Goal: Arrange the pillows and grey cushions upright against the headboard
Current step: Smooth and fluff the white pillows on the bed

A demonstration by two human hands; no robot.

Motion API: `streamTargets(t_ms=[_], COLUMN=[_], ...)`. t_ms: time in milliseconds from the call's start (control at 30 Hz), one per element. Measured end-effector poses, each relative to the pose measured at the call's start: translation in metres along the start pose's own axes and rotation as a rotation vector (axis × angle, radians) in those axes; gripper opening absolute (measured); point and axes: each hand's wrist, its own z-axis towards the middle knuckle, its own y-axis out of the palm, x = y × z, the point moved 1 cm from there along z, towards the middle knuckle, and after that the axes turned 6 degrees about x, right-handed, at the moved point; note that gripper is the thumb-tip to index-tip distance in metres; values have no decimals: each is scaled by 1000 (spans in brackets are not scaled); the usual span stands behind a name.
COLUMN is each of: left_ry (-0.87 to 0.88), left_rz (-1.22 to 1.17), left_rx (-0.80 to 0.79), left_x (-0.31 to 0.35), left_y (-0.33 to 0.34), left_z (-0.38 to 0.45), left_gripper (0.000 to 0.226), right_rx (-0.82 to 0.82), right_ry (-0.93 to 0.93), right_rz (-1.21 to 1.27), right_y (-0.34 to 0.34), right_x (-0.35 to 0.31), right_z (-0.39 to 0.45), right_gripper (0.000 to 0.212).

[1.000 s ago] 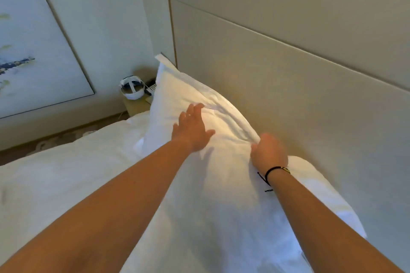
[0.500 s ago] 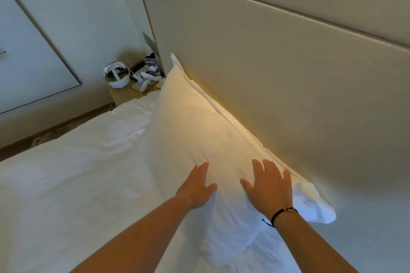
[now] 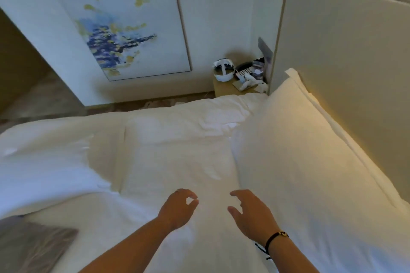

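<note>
A white pillow (image 3: 310,162) leans upright against the beige headboard (image 3: 355,62) on the right. A second white pillow (image 3: 177,157) lies flat on the bed in the middle. My left hand (image 3: 177,208) and my right hand (image 3: 250,213) hover just above its near end, fingers loosely curled, holding nothing. A grey cushion (image 3: 28,246) lies flat at the bottom left corner, partly cut off by the frame edge.
The white duvet (image 3: 44,150) covers the bed to the left. A bedside table (image 3: 228,88) in the far corner carries a white headset (image 3: 224,70) and a phone (image 3: 246,71). A large painting (image 3: 124,24) hangs on the far wall.
Both hands have come off the upright pillow and moved left over the flat pillow. The view swung left, bringing the painting and the grey cushion into sight.
</note>
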Motion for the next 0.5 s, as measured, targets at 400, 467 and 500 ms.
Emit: streamTargets(t_ms=[400,467,500], left_ry=[-560,-605,-627], left_rz=[-305,-336,-359], left_rx=[459,471,480], left_x=[-299,-334,-362], left_y=[-116,-124,-129], left_z=[-121,-130,-133], left_gripper=[7,9,11], right_rx=[-380,-408,-430], right_ry=[-407,-438,-454], right_rz=[-157,-194,-227], right_y=[207,232,252], right_x=[-264,-289,-305], right_z=[43,42,44], right_gripper=[39,42,43])
